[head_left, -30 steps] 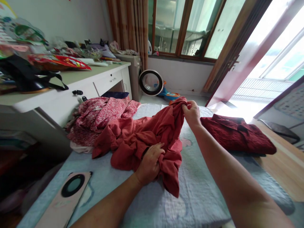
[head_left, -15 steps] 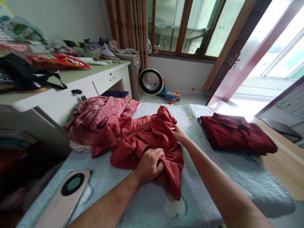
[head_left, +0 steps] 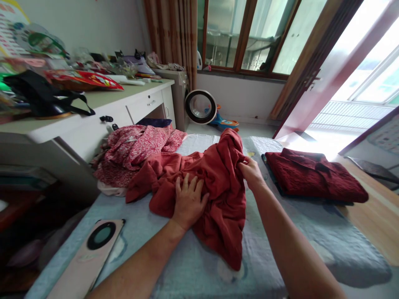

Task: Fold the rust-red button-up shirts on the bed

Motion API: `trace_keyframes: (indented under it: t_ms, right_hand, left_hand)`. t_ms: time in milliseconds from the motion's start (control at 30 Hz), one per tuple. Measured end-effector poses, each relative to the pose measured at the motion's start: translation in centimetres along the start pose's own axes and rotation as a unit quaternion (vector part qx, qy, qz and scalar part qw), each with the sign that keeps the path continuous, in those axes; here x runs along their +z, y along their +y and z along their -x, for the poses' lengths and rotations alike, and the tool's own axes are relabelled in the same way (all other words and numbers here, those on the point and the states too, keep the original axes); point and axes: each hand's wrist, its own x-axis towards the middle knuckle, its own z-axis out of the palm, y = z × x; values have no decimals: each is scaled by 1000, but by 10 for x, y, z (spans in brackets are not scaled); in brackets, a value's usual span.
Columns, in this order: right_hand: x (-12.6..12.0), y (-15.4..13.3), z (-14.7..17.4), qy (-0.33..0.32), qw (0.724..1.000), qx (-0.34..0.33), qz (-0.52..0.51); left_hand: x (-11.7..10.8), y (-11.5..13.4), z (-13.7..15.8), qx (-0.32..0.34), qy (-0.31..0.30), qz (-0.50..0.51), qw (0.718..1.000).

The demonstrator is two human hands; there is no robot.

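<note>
A crumpled rust-red garment (head_left: 218,199) lies across the middle of the light-blue cloth (head_left: 264,249); its exact kind is hidden by the folds. My left hand (head_left: 189,201) rests flat on the garment, fingers spread. At the garment's right edge, my right hand (head_left: 251,171) pinches the fabric and lifts it a little. Against the garment's far left side is a heap of pink-and-white patterned clothing (head_left: 134,149). A folded dark-red garment (head_left: 314,176) sits apart on the right, on top of something dark green.
A pale pink phone (head_left: 90,253) lies at the near left. The white desk (head_left: 137,101) along the left wall holds a red packet (head_left: 84,79) and a black strapped item (head_left: 40,95). Beyond the cloth are a washing machine with its round door (head_left: 201,106) ajar and a blue-orange toy (head_left: 226,123).
My left hand has let go of the fabric and now lies flat on it. My right hand has moved slightly right, drawing the garment's upper right part outward and up.
</note>
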Motion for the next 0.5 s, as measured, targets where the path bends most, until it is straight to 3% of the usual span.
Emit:
trace_keyframes:
  t_ms: [133, 300, 433, 500]
  right_hand:
    - [-18, -15, 3, 78, 995, -40, 46]
    - [-55, -22, -5, 181, 980, -84, -14]
    - [-95, -18, -11, 349, 920, -178, 4]
    - [-110, -14, -8, 325, 924, -193, 63]
  left_hand:
    - [-1, -10, -6, -7, -17, -5, 1000]
    - [-7, -22, -16, -22, -47, -33, 998]
    - [-10, -28, -19, -36, -73, -77, 994]
    - [-11, -28, -19, -34, -86, -92, 991]
